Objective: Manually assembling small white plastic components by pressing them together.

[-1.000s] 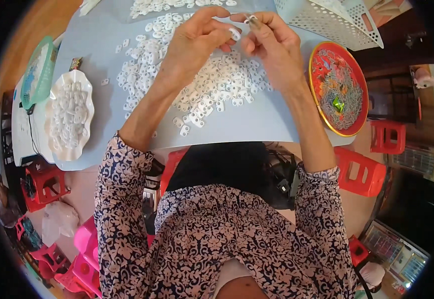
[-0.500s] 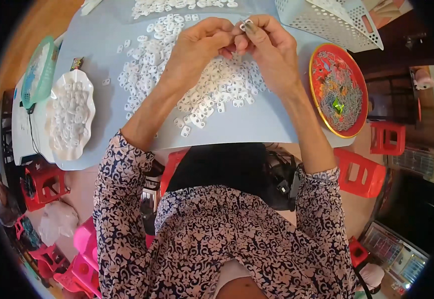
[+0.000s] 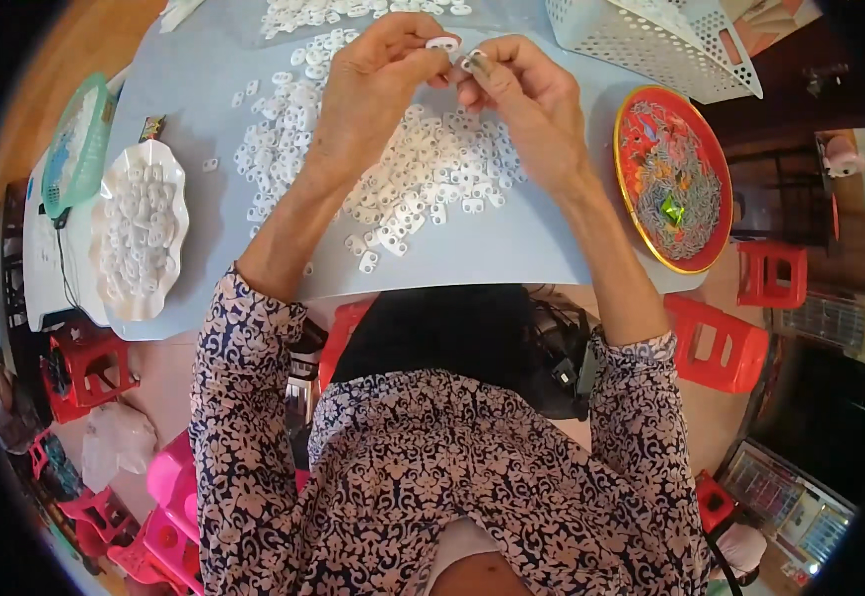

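Note:
A small white two-hole plastic piece point(image 3: 442, 44) is pinched between the thumb and fingers of my left hand point(image 3: 378, 84), above the table. Close beside it, my right hand point(image 3: 530, 94) has its thumb and forefinger closed on another white two-hole piece point(image 3: 474, 60); the thumb tip looks dark grey. A small gap separates the two hands. Beneath them spreads a loose pile of the same white pieces point(image 3: 437, 164). To the right, a red oval tray point(image 3: 623, 184) with a gold rim holds many tiny grey parts, too small to make out, and a green shiny wrapper.
A white scalloped dish point(image 3: 182, 214) of white pieces stands on the left, beside a green mesh basket point(image 3: 90, 164). At the back right is a pale perforated basket point(image 3: 641, 60). Red stools point(image 3: 720, 348) stand beyond the table's curved edge point(image 3: 472, 282).
My hands have drawn apart. The left has moved slightly left and up, showing the white piece in its fingers; the right has shifted slightly left.

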`<state>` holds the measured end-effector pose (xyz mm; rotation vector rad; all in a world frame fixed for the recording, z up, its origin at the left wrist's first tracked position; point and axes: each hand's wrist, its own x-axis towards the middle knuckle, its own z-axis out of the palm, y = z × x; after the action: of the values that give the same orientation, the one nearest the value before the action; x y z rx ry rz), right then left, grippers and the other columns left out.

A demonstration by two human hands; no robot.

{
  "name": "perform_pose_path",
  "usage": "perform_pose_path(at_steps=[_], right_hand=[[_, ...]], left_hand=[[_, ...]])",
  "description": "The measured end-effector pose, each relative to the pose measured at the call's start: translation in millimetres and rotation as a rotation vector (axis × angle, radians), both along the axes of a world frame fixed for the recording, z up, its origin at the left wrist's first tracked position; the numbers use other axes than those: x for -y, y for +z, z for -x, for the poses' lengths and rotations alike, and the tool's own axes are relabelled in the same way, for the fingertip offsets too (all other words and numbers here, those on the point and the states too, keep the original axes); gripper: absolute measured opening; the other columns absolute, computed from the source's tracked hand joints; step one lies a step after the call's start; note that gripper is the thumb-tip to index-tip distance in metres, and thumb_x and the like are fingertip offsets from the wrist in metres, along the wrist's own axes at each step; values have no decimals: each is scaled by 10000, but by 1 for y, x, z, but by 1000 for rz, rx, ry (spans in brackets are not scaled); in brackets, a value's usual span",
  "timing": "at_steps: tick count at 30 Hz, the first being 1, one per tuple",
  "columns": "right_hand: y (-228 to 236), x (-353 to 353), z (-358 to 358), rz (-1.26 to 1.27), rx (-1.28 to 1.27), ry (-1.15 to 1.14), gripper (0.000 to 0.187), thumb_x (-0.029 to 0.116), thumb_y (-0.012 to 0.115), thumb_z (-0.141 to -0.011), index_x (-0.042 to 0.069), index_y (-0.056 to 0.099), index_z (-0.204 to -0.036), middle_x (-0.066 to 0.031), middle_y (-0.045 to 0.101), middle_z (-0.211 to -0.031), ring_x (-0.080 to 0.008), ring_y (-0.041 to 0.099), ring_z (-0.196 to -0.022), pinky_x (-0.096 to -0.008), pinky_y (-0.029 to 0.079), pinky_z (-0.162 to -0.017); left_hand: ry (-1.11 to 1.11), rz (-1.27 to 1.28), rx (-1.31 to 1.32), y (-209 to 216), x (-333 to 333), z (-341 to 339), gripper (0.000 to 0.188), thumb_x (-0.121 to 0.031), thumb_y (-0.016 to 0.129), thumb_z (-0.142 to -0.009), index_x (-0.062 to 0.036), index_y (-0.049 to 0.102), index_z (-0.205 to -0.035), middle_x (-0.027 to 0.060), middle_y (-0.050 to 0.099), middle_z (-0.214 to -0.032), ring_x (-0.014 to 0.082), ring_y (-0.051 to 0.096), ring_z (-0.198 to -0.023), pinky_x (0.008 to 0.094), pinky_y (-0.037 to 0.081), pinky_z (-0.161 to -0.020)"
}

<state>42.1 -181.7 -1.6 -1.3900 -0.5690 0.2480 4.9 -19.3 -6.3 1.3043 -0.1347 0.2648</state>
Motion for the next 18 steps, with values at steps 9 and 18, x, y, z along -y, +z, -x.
perform_pose_path(at_steps=[9,18], right_hand=[[2,2,-2,-62,17,-41,148,161,528,-946,23,568,-979,-73,628,-974,-94,563,-790,-238,468,-711],[1,-3,2,-46,-43,7,146,146,529,-944,10,564,-983,-66,619,-883,-107,573,-786,-256,483,-733]], left_hand=[[-28,-182,-58,0,-5,3,210,-86,584,-853,-25,633,-1048,49,641,-812,109,586,-778,229,466,-704],[-20,-68,0,-5,-3,2,236,-121,590,-877,1,599,-1079,59,655,-890,113,584,-776,248,478,-713]])
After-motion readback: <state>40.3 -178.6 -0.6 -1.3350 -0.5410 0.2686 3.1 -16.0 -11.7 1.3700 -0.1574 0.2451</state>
